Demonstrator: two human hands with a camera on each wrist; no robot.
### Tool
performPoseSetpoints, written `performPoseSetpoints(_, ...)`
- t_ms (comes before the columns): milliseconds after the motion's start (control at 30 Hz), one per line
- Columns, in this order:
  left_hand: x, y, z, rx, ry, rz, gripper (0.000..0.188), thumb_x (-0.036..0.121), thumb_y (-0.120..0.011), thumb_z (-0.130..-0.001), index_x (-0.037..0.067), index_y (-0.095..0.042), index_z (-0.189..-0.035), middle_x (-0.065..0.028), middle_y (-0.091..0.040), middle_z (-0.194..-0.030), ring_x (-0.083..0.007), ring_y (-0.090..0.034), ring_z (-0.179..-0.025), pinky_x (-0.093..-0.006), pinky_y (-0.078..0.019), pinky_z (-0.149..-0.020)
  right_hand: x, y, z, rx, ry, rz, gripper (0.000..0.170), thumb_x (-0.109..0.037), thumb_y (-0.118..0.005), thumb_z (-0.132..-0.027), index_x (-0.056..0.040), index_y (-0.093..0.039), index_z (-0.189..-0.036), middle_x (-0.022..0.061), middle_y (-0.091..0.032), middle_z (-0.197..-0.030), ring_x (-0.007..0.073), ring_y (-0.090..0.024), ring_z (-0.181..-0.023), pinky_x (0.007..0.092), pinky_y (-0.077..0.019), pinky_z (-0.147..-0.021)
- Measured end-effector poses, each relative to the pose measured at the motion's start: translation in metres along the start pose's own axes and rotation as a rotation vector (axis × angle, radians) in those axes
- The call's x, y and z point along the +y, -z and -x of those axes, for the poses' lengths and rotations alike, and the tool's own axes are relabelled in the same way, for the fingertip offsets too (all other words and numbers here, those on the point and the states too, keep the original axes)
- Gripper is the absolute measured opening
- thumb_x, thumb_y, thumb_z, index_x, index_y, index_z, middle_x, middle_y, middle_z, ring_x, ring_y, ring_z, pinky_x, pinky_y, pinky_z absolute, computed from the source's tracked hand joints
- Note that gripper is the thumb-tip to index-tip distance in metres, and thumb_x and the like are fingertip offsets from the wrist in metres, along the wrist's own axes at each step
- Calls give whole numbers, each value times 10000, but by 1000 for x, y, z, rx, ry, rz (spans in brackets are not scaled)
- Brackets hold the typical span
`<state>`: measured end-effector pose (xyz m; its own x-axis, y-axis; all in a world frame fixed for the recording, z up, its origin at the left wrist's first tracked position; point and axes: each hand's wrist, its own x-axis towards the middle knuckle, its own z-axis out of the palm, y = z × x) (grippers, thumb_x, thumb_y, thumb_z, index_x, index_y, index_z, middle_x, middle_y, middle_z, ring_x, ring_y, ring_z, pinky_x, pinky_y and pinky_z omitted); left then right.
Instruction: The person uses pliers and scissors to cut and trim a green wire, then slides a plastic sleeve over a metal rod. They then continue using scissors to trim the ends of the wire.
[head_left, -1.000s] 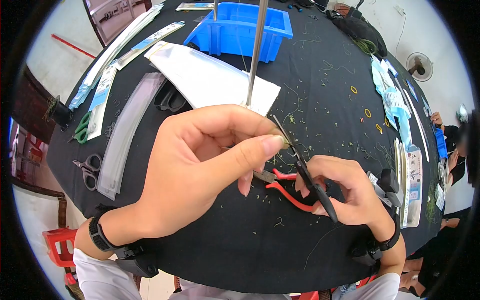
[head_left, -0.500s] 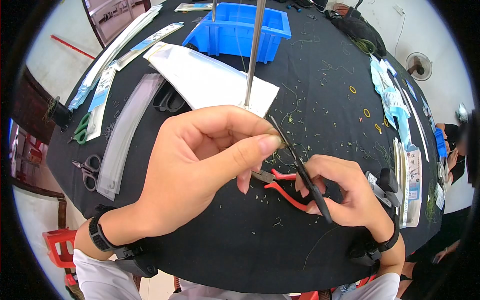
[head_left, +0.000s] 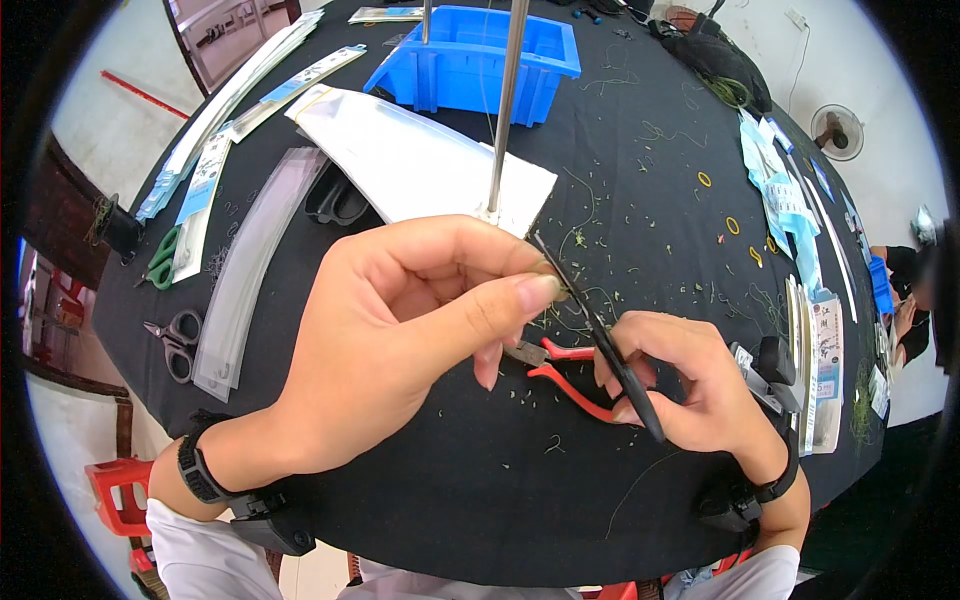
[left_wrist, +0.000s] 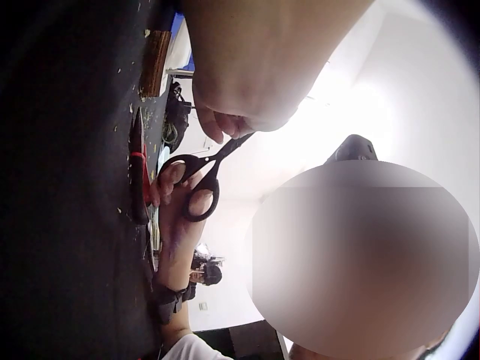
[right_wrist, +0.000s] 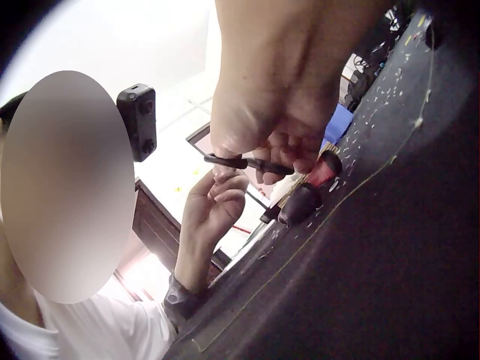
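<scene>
My left hand (head_left: 360, 350) pinches a small greenish-yellow bit (head_left: 560, 290) between thumb and forefinger. The fingertips hide most of it, so I cannot tell its kind. In my right hand (head_left: 690, 380) are black scissors (head_left: 622, 370), with thumb and fingers through the handle loops, as the left wrist view shows. Their narrow blades (left_wrist: 231, 148) lie together right at the left fingertips. Below the scissors, red-handled pliers (head_left: 572, 391) lie on the black tablecloth (head_left: 480, 500).
A metal rod (head_left: 508, 100) rises upright behind the hands, near white sheets (head_left: 400, 150) and a blue bin (head_left: 455, 90). Small scissors (head_left: 178, 345), green-handled scissors (head_left: 162, 260) and clear plastic sleeves (head_left: 250, 280) lie left. Thread scraps and yellow rubber bands (head_left: 733, 226) lie right.
The scissors have swung slightly left and their tips now sit closer to the left fingertips. Both hands keep nearly the same place and grip.
</scene>
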<state>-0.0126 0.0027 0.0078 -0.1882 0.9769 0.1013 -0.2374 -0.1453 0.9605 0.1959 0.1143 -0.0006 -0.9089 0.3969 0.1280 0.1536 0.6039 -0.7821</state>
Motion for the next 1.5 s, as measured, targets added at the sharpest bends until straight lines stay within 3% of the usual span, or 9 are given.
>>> performPoseSetpoints(400,1,0,0,2,-26,-48,122,73,-637,-867,-40,-629,-915,-71,-613,-755,-89,-540,-583,-233,-462,-487,6,-2,5,191,2,-162,49,-48,-645,-798,-12,-624,-825,23,-541,-654,72,-449,-506,228,-344,-475)
performPoseSetpoints(533,3,-4,3,10,-82,-132,108,53,-634,-865,-45,-634,-910,-83,-631,-768,-94,-568,-601,-225,-463,-520,2,6,3,370,-252,340,139,-59,-711,-766,-6,-640,-873,82,-615,-721,109,-535,-525,244,-410,-485)
performPoseSetpoints(733,4,-7,5,-30,-10,-76,100,46,-642,-860,-42,-643,-908,-82,-638,-772,-98,-579,-606,-230,-474,-542,-7,1,-4,562,96,475,270,-67,-739,-747,-11,-655,-997,143,-670,-921,226,-646,-713,314,-521,-643)
performPoseSetpoints(900,1,-9,6,-102,103,87,119,72,-656,-862,-35,-647,-913,-64,-631,-750,-105,-589,-614,-242,-487,-540,-38,-5,-15,461,478,359,195,-18,-746,-697,9,-654,-867,119,-662,-805,263,-654,-720,319,-526,-638)
performPoseSetpoints(1033,-5,-5,9,-171,99,139,191,141,-634,-901,-28,-657,-990,-43,-652,-829,-73,-583,-664,-211,-476,-596,-50,-6,-18,463,503,389,142,38,-704,-705,11,-640,-829,111,-649,-768,263,-636,-671,311,-513,-612)
performPoseSetpoints(1233,8,-13,15,7,-20,176,266,144,-587,-926,-30,-634,-1120,-142,-663,-1075,-167,-666,-843,-248,-546,-617,-72,9,-26,487,223,88,64,40,-638,-780,14,-604,-827,94,-601,-704,169,-611,-639,275,-482,-604)
performPoseSetpoints(1300,17,-13,17,80,-75,159,268,141,-537,-944,-54,-616,-1109,-207,-591,-1212,-234,-667,-931,-294,-554,-579,-79,21,-35,478,115,-40,20,1,-593,-837,18,-586,-829,42,-579,-696,67,-548,-658,235,-451,-602)
performPoseSetpoints(1433,32,-5,21,8,-172,228,264,122,-533,-941,-52,-621,-1119,-190,-609,-1184,-223,-652,-955,-296,-562,-613,-94,51,-59,479,127,-75,67,-30,-550,-872,16,-567,-826,-4,-531,-685,39,-498,-650,217,-427,-590)
performPoseSetpoints(1500,39,-6,23,-35,-147,-3,248,101,-545,-932,-57,-631,-1102,-182,-623,-1159,-210,-648,-954,-290,-558,-650,-105,65,-74,500,189,-32,74,-41,-563,-873,18,-564,-827,-1,-526,-676,46,-489,-639,219,-420,-586)
